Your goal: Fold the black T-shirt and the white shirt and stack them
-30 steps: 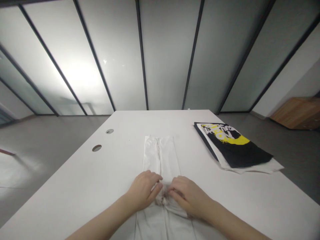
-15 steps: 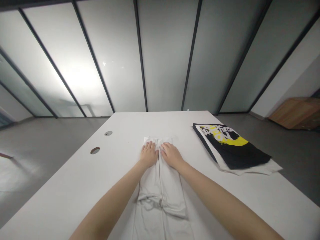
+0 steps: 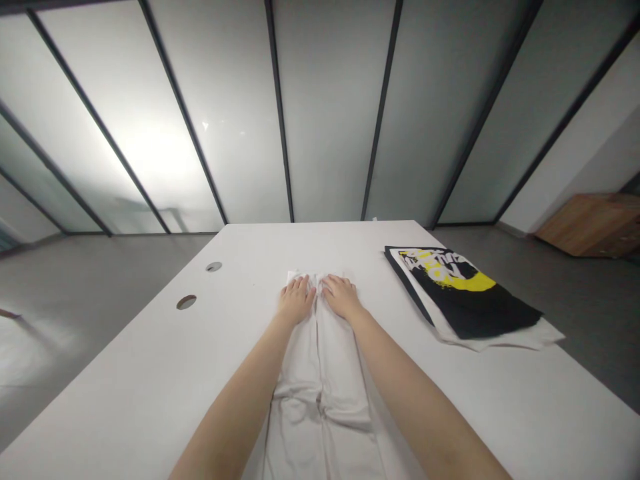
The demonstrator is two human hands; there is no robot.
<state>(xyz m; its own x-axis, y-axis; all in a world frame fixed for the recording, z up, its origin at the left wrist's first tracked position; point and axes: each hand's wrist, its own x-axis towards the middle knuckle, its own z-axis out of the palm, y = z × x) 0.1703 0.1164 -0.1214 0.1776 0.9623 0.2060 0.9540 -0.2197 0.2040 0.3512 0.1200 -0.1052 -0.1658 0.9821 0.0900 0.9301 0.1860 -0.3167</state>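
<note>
A white garment (image 3: 340, 373) lies lengthwise down the middle of the table, folded into a narrow strip with a lengthwise line along its centre. Wrinkles bunch across it where one folded layer ends nearer to me. On its far end, left of the centre line, my left hand (image 3: 297, 299) rests flat with the fingers stretched forward. My right hand (image 3: 341, 295) lies just right of that line, palm down, fingers also extended. Both touch the cloth without gripping it. The near end of the garment runs out of the picture at the bottom.
A stack of folded shirts (image 3: 480, 300), black and white with a yellow print on top, lies at the table's right edge. Two round holes pierce the white table (image 3: 150, 373) at left. Frosted glass panels (image 3: 330, 120) stand behind; a wooden box (image 3: 590, 225) sits far right.
Both hands have slid slightly forward toward the garment's far end, still flat on it. The forearms have drawn closer together. The shirt stack stays put.
</note>
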